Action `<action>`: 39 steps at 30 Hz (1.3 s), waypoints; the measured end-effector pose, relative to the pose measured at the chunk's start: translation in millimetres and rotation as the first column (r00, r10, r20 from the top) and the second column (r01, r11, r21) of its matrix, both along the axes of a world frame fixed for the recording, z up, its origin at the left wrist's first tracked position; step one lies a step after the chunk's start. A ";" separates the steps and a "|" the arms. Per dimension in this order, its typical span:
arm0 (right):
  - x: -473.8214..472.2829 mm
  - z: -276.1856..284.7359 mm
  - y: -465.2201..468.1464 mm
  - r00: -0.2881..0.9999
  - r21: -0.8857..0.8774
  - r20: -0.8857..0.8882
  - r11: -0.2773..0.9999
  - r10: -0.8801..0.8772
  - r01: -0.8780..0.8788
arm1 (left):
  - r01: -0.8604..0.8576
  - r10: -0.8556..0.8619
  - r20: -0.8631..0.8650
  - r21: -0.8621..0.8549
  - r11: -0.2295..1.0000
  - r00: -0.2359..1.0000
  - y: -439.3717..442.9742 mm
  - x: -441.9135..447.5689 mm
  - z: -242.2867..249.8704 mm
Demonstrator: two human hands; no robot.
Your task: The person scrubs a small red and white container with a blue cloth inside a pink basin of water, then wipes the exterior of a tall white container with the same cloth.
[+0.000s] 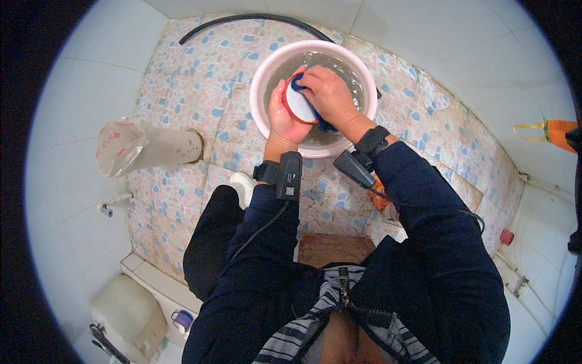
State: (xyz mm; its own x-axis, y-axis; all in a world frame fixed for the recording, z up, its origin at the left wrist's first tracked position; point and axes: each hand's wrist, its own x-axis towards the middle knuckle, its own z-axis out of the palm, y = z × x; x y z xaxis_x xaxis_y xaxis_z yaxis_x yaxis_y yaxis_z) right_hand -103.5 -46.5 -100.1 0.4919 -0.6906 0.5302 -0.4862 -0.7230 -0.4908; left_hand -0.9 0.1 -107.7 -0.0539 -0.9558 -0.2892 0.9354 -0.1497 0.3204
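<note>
Over a pink plastic basin [256,98] of murky water [283,68], my left hand [286,119] cups a rounded object with a white flat face and a red edge [300,104]. Its exact kind is hard to tell. My right hand [331,94] pinches a dark blue cloth [298,82] against the upper part of that white face. More blue material shows beneath the right wrist, close to the water, partly hidden by the hand. Both hands are inside the basin's rim as seen from above.
A black hose [254,17] curves along the wall behind the basin. To the left, a pipe [175,144] rises from the tiled floor [227,104], plastic over its top. A wall tap [106,210], a jerrycan [129,314] and a purple mug [183,318] are at lower left.
</note>
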 end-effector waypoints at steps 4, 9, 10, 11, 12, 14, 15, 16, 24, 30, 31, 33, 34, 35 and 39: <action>5.0 2.7 23.2 0.953 0.039 -0.018 0.953 0.302 -0.301 | 0.032 -0.023 0.107 -0.085 0.996 0.994 6.0 12.3 -3.0; -2.4 -11.0 3.7 0.999 0.003 -0.040 0.999 0.034 -0.034 | 0.002 -0.004 0.065 0.030 1.000 0.998 2.2 -5.1 -1.1; 2.3 -10.3 13.8 0.990 -0.003 -0.067 0.992 0.124 -0.125 | 0.002 -0.003 0.084 0.018 1.000 0.996 4.6 0.3 -3.2; 5.2 -9.5 23.7 0.972 -0.005 -0.096 0.977 0.213 -0.215 | 0.002 -0.002 0.102 0.006 1.000 0.995 6.8 5.8 -5.2; 6.2 -6.0 34.7 0.972 0.070 -0.008 0.970 0.233 -0.232 | 0.018 -0.011 0.094 -0.070 0.997 0.995 11.0 10.0 -4.6; 2.8 -2.9 21.0 0.986 0.048 -0.020 0.985 0.164 -0.163 | 0.030 -0.027 0.050 -0.056 0.998 0.998 9.8 9.2 -5.0; -0.6 -2.7 11.5 0.992 0.036 -0.029 0.992 0.126 -0.124 | 0.039 -0.038 0.024 -0.051 0.998 0.999 7.0 5.8 -4.1; -2.0 -5.1 5.0 0.999 0.013 -0.042 1.000 -0.011 0.011 | 0.010 -0.010 0.001 0.023 1.000 1.000 3.4 0.6 -3.9; 7.0 -4.4 40.7 0.985 0.181 -0.118 0.978 0.124 -0.102 | -0.029 0.028 0.191 0.005 1.000 0.981 6.0 14.0 -4.2; -4.7 3.3 21.0 0.946 0.176 -0.289 0.963 -0.148 0.205 | -0.017 0.017 0.129 0.004 1.000 0.992 2.7 7.5 -9.0; -2.5 6.3 27.8 0.935 0.239 -0.313 0.939 -0.168 0.248 | -0.026 0.028 0.140 -0.015 1.000 0.990 2.1 8.2 -9.3; -1.6 2.1 37.1 0.929 0.348 -0.340 0.898 -0.146 0.269 | -0.084 0.083 0.265 -0.009 0.996 0.961 -2.0 10.2 -8.5; -0.8 0.0 39.6 0.926 0.401 -0.352 0.873 -0.134 0.279 | -0.114 0.110 0.327 -0.008 0.993 0.939 -3.2 10.7 -7.3; 2.2 -2.6 40.2 0.959 0.414 -0.247 0.880 -0.140 0.235 | -0.115 0.115 0.297 -0.018 0.993 0.948 -3.2 9.7 -7.1; 12.2 0.4 34.6 0.987 0.441 0.011 0.887 -0.160 0.139 | -0.050 0.067 0.195 -0.090 0.995 0.978 -2.6 10.0 -12.1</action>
State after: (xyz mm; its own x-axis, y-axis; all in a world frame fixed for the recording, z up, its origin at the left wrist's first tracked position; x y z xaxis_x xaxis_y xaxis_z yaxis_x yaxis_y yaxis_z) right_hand -91.2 -11.8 -99.7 0.3470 -0.9210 0.1768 -0.5405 -0.3505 -0.7649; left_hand 9.1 -2.5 -119.9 0.0529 -0.9769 -0.2073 0.8586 -0.0615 0.5090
